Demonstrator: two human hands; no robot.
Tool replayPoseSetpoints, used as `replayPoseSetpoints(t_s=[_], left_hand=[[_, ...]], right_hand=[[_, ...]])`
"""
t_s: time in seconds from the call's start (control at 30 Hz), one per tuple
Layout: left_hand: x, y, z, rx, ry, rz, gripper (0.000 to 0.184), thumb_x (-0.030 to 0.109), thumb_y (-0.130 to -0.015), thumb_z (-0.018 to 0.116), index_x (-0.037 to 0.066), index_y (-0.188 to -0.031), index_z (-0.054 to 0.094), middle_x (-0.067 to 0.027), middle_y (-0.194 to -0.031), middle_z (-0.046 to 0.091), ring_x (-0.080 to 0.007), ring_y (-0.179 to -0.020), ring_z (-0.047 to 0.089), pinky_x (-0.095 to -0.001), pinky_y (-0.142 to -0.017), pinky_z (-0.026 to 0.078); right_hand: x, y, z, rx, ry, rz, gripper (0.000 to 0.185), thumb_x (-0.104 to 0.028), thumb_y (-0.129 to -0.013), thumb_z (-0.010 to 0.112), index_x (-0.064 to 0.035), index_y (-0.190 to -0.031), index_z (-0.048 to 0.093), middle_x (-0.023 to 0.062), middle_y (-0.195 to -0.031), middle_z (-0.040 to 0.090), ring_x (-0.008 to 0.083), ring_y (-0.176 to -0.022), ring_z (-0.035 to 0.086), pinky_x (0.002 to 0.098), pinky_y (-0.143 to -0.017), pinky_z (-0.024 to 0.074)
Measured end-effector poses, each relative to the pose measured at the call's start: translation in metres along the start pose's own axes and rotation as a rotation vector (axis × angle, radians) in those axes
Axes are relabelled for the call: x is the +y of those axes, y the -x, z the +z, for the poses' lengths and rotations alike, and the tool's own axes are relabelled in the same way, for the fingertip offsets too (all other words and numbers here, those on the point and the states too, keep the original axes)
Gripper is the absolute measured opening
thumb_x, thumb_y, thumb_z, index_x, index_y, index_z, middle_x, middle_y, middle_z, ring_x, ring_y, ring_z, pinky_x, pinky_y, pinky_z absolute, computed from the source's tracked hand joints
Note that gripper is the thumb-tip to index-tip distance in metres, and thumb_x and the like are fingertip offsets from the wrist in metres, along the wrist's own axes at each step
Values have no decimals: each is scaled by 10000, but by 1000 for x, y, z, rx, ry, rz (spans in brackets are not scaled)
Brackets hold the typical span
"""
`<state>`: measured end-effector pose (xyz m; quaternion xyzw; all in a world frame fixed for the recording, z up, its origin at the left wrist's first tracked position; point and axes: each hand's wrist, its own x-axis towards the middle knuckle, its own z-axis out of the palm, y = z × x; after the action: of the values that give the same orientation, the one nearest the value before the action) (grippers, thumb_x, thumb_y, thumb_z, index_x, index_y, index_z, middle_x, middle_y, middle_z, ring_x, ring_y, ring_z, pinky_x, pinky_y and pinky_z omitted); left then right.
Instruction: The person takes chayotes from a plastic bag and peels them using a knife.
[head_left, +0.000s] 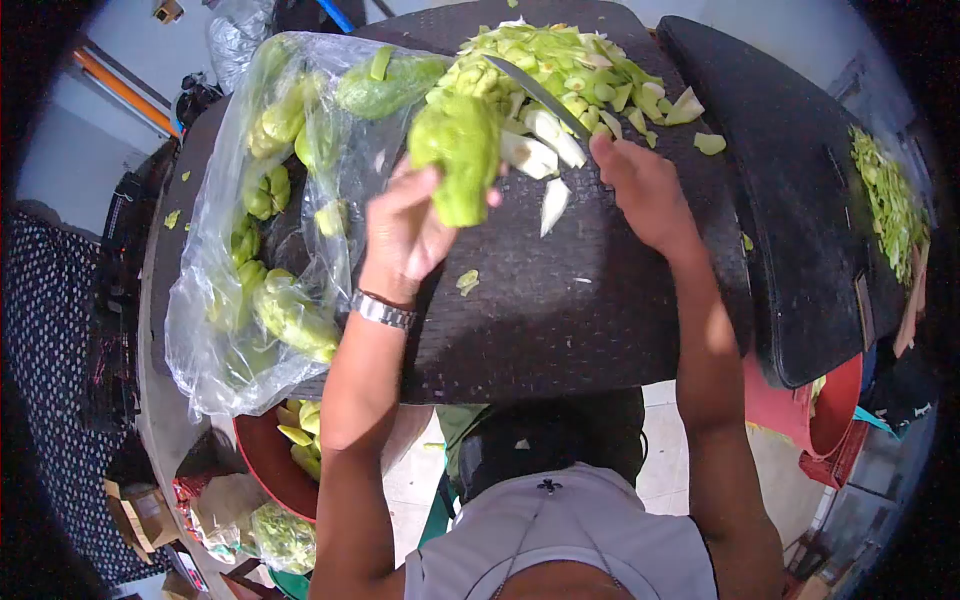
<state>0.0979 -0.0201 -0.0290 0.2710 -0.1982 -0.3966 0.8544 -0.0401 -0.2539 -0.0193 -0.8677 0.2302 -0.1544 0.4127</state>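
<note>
My left hand (408, 215), with a metal watch on its wrist, is wrapped round a light green chayote (455, 160) above the dark woven table top (560, 320). A knife (538, 92) is gripped in my right hand (640, 190), its blade slanting up and left, apart from the chayote's near end. Behind both hands lies a heap of peel and pale cut pieces (600, 70). Several white core-like pieces (553, 205) rest between the hands. Left of my left hand, a clear plastic bag (200, 310) holds several whole chayotes (295, 315).
A black folded board or chair (800, 230) stands at the right, with green shreds (885, 200) on its far side. Below the table edge are a red bucket (262, 455) with pieces at left and a red container (785, 405) at right. A cardboard box (150, 515) sits lower left.
</note>
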Motion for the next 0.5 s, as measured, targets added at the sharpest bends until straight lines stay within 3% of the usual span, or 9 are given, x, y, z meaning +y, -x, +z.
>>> replayPoseSetpoints(t_s=[0.03,0.07,0.1,0.17,0.27,0.37,0.4,0.5], left_hand=[[-3,0,-2,-10,-58,-86,719,62,-867,723,31,-1501,384,-233,-1337,572,-379,-1122,657,-502,-860,602],[-10,0,-2,48,-298,-111,771,139,-814,787,2,-1479,422,-210,-1316,590,-368,-1082,655,-453,-841,594],[-17,-2,1,107,-415,-118,748,68,-786,780,11,-1451,441,-180,-1281,609,-332,-1043,669,-417,-843,593],[-29,-1,9,130,-646,7,775,37,-734,857,18,-1397,457,-109,-1206,632,-215,-1106,640,-367,-922,564],[-36,2,19,113,-798,110,819,105,-712,906,29,-1390,453,-91,-1225,615,-173,-1133,615,-333,-965,533],[-41,4,11,157,-907,226,838,194,-715,926,32,-1385,448,-91,-1255,597,-168,-1153,606,-345,-981,527],[-42,3,8,138,-915,234,854,256,-725,927,30,-1388,439,-106,-1269,591,-179,-1144,612,-348,-971,528],[-41,4,6,182,-1216,306,835,281,-741,917,24,-1378,443,-121,-1256,594,-189,-1133,616,-352,-955,530]], right_hand=[[-1,2,2,0,4,-21,696,-661,-972,563,21,-896,678,241,-767,658,374,-738,670,453,-700,507],[-2,3,4,0,9,-43,692,-658,-972,565,21,-900,677,235,-753,657,381,-721,670,458,-680,506],[-2,4,7,23,15,-125,681,-661,-956,584,12,-910,677,223,-740,659,385,-709,676,460,-671,511],[-1,8,16,68,25,-283,664,-667,-925,622,-5,-930,676,201,-714,663,393,-686,688,464,-653,521],[-6,20,19,-134,58,-329,633,-678,-850,698,-49,-902,652,161,-687,670,382,-670,708,479,-654,549],[-21,31,24,-150,199,-392,631,-696,-788,745,-83,-853,608,124,-669,673,372,-656,714,492,-669,571],[-19,32,24,-136,216,-462,504,-513,-811,807,-66,-912,598,99,-643,640,308,-610,689,397,-588,524],[-14,30,26,-89,282,-514,515,-511,-784,827,-69,-902,590,88,-648,646,301,-608,688,392,-591,529]])
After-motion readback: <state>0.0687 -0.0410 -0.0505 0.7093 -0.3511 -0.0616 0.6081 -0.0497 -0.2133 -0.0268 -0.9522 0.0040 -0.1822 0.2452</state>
